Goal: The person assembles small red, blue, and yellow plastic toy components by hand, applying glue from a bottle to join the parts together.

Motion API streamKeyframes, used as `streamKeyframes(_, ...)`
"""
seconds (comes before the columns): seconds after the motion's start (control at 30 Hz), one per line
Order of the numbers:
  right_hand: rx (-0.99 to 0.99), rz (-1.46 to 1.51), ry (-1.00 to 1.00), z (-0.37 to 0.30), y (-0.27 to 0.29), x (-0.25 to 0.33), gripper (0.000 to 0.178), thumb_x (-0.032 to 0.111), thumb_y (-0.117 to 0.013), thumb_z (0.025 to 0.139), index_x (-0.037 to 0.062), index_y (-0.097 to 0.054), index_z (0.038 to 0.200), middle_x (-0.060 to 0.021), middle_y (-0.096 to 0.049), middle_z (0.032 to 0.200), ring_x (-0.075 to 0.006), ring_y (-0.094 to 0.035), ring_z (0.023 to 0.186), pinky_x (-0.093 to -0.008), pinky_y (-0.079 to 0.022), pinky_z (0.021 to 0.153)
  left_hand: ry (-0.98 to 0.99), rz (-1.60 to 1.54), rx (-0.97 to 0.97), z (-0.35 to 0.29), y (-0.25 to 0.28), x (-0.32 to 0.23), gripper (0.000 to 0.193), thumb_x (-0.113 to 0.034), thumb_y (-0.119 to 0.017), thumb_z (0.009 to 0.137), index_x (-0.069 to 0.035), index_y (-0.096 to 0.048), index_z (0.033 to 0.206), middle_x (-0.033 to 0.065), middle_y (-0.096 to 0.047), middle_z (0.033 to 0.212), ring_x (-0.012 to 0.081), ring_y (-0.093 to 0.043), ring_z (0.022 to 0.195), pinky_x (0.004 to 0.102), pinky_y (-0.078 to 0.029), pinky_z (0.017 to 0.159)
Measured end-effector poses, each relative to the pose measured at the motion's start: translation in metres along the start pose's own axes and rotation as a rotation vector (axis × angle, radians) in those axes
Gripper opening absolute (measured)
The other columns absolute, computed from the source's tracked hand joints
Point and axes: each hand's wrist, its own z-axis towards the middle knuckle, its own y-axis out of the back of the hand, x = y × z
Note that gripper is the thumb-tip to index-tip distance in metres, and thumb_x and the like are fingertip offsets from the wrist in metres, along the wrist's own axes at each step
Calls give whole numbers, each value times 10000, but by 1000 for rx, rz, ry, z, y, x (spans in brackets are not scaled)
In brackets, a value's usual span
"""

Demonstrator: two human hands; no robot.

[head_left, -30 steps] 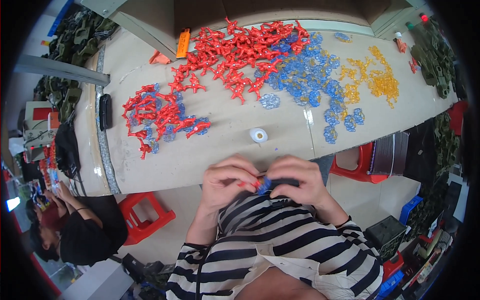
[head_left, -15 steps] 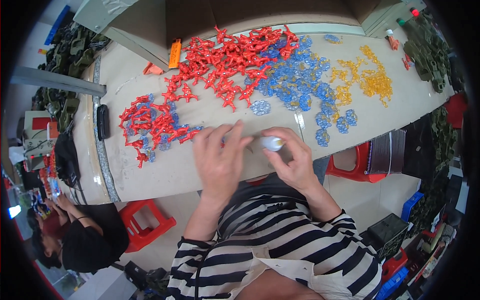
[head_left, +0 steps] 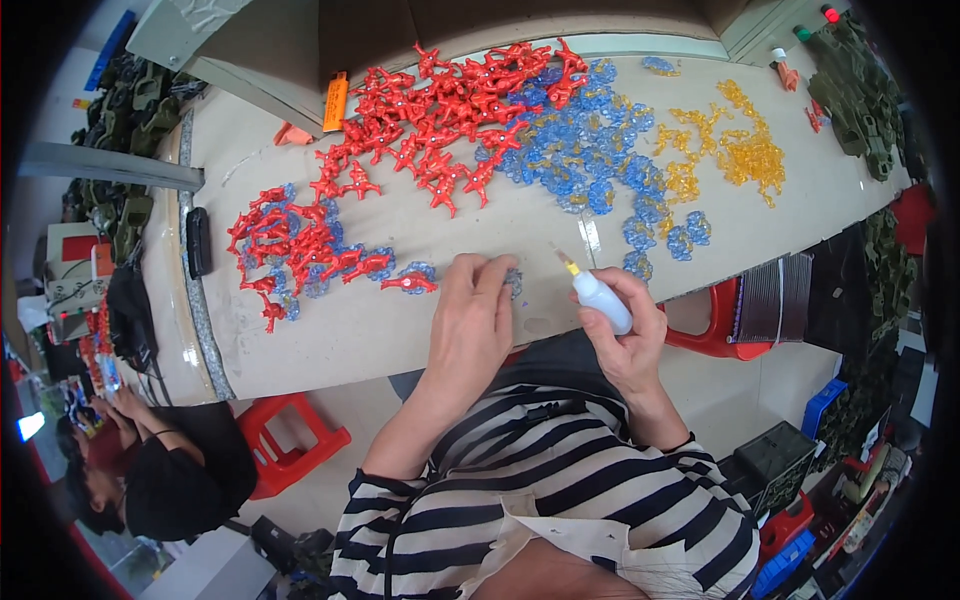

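While gripped, glue bottle (head_left: pixel 604 300), nozzle seemingly up-left

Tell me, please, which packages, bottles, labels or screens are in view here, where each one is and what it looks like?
Glue bottle: in the right hand, small, white, yellow nozzle.
Orange tube: table's far left, flat, oblong.
Black device: table's left edge, oblong, dark face.
Boxes: left shelf, white and red.
Lit screen: far left, small, bluish.

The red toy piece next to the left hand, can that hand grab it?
Probably yes. The red piece lies on the table just beside the left hand, with nothing between them, though its fingers are busy with a small blue piece.
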Motion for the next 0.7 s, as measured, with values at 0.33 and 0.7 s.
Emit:
streamKeyframes(0.33,76,-95,144,3,7,21,342,60,-745,630,-24,-616,935,-92,-610,724,-152,-513,572,-240,-386,515,347,-1050,92,-15,7,21,299,16,-611,800,20,-570,1097,83,-621,894,100,-605,736,214,-520,656)
streamKeyframes(0.7,162,-212,294,2,8,24,376,68,-780,584,-40,-648,919,-90,-595,620,-160,-478,499,-249,-360,465,405,-1185,36,-21,3,24,308,45,-605,786,33,-571,1092,121,-639,891,142,-630,758,239,-545,674)
